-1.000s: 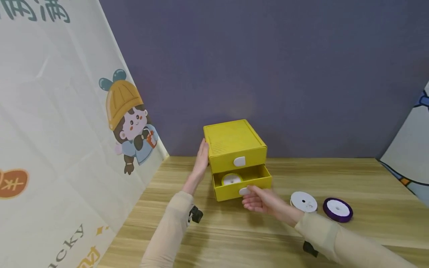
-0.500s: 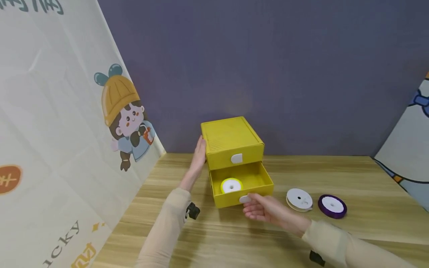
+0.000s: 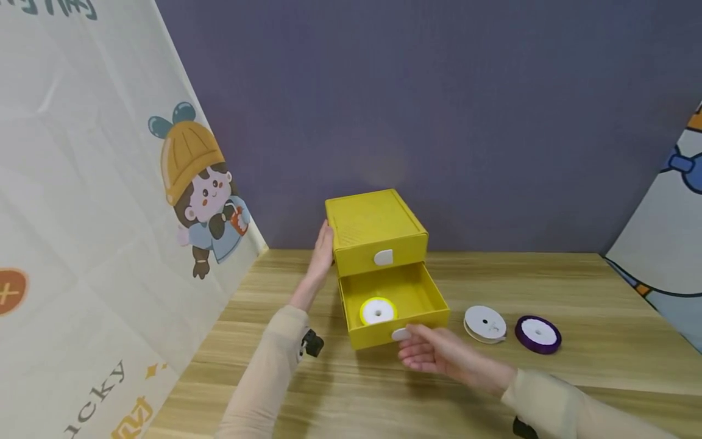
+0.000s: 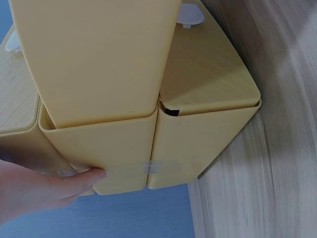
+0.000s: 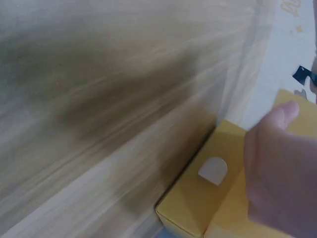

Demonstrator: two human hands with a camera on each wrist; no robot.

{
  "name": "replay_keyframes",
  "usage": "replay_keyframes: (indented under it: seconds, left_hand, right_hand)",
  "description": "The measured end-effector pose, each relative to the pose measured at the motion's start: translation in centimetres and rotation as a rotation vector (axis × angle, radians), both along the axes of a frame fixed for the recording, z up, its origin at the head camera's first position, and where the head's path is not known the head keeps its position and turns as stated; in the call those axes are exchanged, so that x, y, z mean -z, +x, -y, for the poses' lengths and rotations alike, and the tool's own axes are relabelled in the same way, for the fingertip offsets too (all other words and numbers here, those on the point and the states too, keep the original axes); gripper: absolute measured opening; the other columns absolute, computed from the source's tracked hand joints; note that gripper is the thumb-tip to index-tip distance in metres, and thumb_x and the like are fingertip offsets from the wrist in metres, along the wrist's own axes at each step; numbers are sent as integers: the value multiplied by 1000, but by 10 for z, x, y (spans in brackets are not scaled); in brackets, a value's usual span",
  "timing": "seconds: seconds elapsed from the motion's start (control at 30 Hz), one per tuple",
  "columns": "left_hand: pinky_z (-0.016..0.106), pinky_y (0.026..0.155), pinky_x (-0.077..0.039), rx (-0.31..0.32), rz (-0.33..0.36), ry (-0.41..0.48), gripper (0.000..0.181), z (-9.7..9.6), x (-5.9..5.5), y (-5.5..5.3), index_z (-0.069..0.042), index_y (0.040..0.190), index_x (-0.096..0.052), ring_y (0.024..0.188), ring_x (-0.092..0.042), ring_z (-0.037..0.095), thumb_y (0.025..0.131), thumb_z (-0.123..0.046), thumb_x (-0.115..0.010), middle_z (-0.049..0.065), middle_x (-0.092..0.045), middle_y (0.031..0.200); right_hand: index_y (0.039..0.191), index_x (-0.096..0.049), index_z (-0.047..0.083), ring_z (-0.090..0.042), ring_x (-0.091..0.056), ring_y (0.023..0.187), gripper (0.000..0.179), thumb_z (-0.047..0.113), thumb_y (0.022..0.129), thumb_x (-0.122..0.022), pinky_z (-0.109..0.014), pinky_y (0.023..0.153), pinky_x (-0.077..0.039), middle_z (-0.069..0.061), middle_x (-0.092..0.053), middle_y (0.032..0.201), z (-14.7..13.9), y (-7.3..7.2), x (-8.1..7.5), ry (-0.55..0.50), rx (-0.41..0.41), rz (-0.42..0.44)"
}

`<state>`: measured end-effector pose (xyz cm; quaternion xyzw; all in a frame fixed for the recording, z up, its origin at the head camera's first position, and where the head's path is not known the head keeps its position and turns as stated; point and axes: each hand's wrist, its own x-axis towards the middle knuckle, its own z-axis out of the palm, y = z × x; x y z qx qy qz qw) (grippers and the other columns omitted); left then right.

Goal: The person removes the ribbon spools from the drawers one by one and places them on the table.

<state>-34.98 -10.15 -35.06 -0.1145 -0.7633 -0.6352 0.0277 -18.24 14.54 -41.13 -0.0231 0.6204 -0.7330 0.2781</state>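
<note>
Since the earlier head view, the middle drawer has slid farther out of the yellow cabinet, and the right hand has come forward with it. At far left hangs a white sheet printed with a cartoon child in an orange cap. Next, the left hand rests along the cabinet's left side, its fingers straight and close together, wrapped round nothing. The cabinet stands on the wood-grain surface in front of a dark blue-grey backdrop; its top drawer is closed, and the right wrist view shows the closed bottom drawer with a white tab. Inside the middle drawer, toward its front left corner, lies a white-centred spool of yellow ribbon. To its right, the fingers of the right hand pinch the middle drawer's white pull tab. Farther right on the surface lie a white spool and, just beside it, a white-centred spool of purple ribbon.
</note>
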Motion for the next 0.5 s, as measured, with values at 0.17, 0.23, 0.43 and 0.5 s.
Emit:
replay_keyframes:
  seconds: [0.17, 0.23, 0.43, 0.5]
  left_hand:
    - [49, 129, -4, -4, 7, -6, 62, 0, 2, 1, -14, 161, -3, 157, -2, 27, 109, -43, -19, 6, -3, 170]
    - [49, 129, -4, -9, 6, -3, 62, 0, 1, 1, -14, 161, -3, 157, -2, 27, 109, -43, -19, 6, -3, 170]
    - [49, 129, -4, -7, 5, 9, 62, 0, -1, 1, -14, 161, -3, 157, -2, 27, 109, -43, -19, 6, -3, 170]
    - [48, 129, -4, -7, 8, 7, 62, -1, 0, 0, -14, 161, -3, 157, -2, 27, 109, -42, -19, 6, -3, 170]
  right_hand:
    - [110, -66, -2, -10, -70, 86, 47, 40, 104, -46, -23, 83, -60, -2, -74, 94, -11, 4, -17, -1, -197, 2]
    - [113, -67, -2, -9, -71, 88, 45, 36, 106, -44, -23, 85, -60, -1, -74, 97, -15, 3, -32, -14, -296, -51]
    - [123, -58, -10, -16, -71, 94, 41, 25, 105, -49, -27, 85, -61, -11, -71, 107, -13, -14, -80, 168, -359, -453]
    - [121, -61, -4, -22, -70, 94, 36, 26, 103, -54, -29, 84, -61, -13, -71, 107, -10, -23, -89, 335, -331, -624]
